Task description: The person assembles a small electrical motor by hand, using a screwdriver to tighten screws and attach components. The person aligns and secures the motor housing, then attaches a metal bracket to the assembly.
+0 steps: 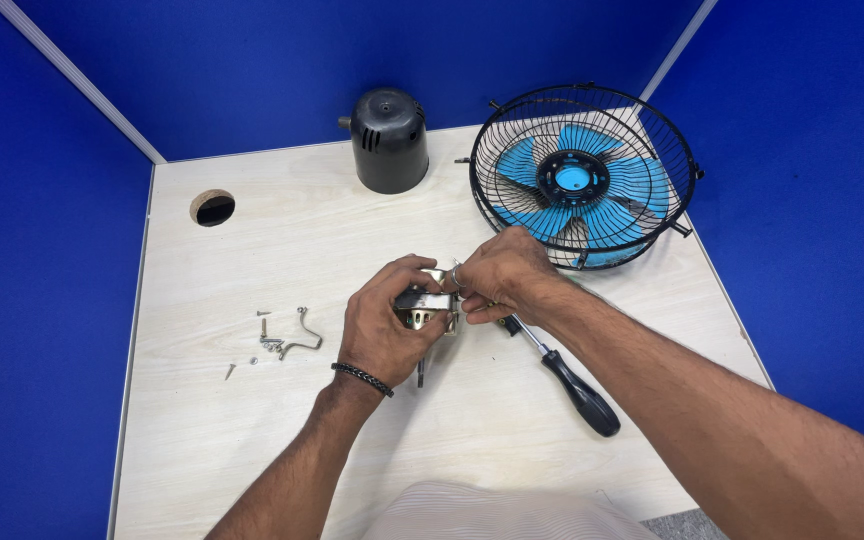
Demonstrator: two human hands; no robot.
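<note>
Nearest me a black-handled screwdriver (564, 378) lies on the surface (512, 440) under my right wrist. At mid-surface my left hand (384, 325) has its fingers wrapped around a small metal motor (425, 308), while my right hand (500, 275) pinches its top edge. Left of them lie loose screws (268, 340) and a bent bracket (302, 335); farther back stand a black motor cover (387, 140) and a caged blue fan (582, 178).

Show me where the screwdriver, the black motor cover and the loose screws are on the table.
screwdriver (580, 396): head view, on its black handle.
black motor cover (388, 140): head view, middle of its side wall.
loose screws (270, 342): head view, on the small cluster beside the bent metal bracket.
</note>
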